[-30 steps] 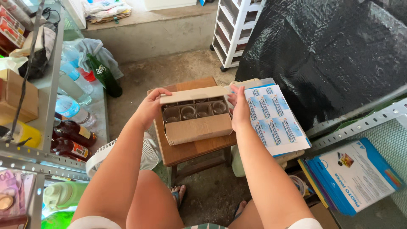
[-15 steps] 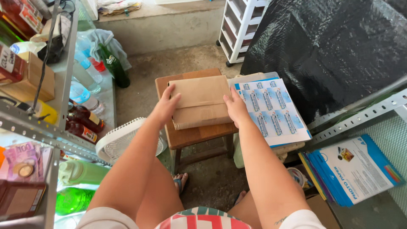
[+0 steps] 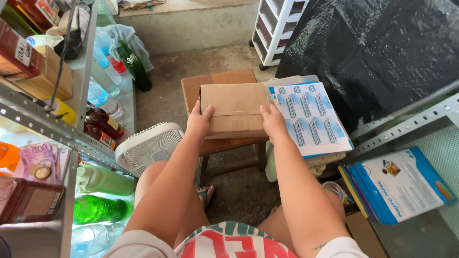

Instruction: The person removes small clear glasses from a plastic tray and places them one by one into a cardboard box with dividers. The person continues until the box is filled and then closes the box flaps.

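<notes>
We press left hand (image 3: pixel 198 123) and right hand (image 3: pixel 273 122) flat, fingers spread, on closed cardboard box (image 3: pixel 234 110); stool (image 3: pixel 217 79) small, box could slide off.

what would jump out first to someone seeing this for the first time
A closed brown cardboard box sits on a small wooden stool at centre, with the left hand and right hand on its near corners. A large black plastic sheet fills the upper right.
</notes>
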